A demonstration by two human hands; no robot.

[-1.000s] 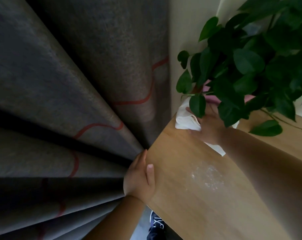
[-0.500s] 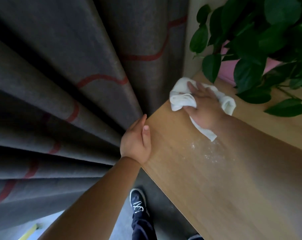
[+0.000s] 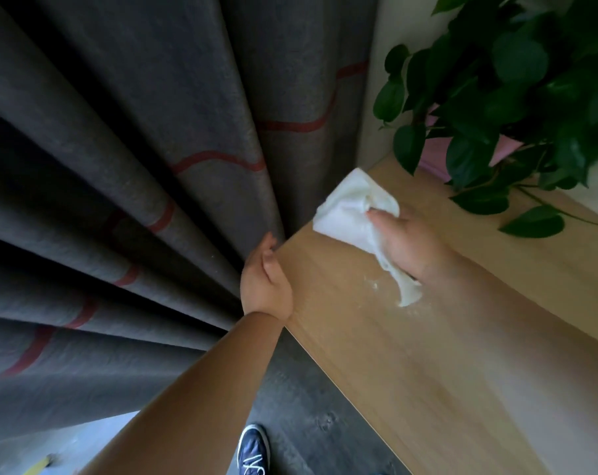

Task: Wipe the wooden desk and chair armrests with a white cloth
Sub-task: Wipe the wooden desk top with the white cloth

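Far left: grey curtain point(image 3: 126, 173), heavy folds with thin red wavy lines running across them, filling most of the view. At the bottom edge, grey floor point(image 3: 308, 406) and the toe of one dark blue shoe point(image 3: 253, 450) with white laces; a small yellow thing at the lower left corner, too blurred to name.

My left hand point(image 3: 265, 286) sits at the left corner of the wooden desk point(image 3: 410, 389), palm against the desk edge, fingers half curled between the edge and the curtain folds. Nothing in it (fingers loose, not clenched), only bracing on the wood.

Desk top: pale wood, running from the centre to the lower right. A faint scatter of white specks point(image 3: 376, 286) on the surface just below the trailing tail of the cloth.

My right hand point(image 3: 407, 241) is on the desk near its back-left corner, gripping the white cloth point(image 3: 349, 214). The cloth is bunched under my fingers and pressed flat on the wood; most of it spreads out toward the curtain side, and one thin tail hangs out beneath my wrist onto the desk.

Far right: potted plant point(image 3: 517, 97) with broad dark green leaves, standing at the back of the desk against the pale wall point(image 3: 383, 25); a bit of pink pot point(image 3: 434, 159) shows between the leaves. The lowest leaves hang over the wood, near my right hand but not touching it.
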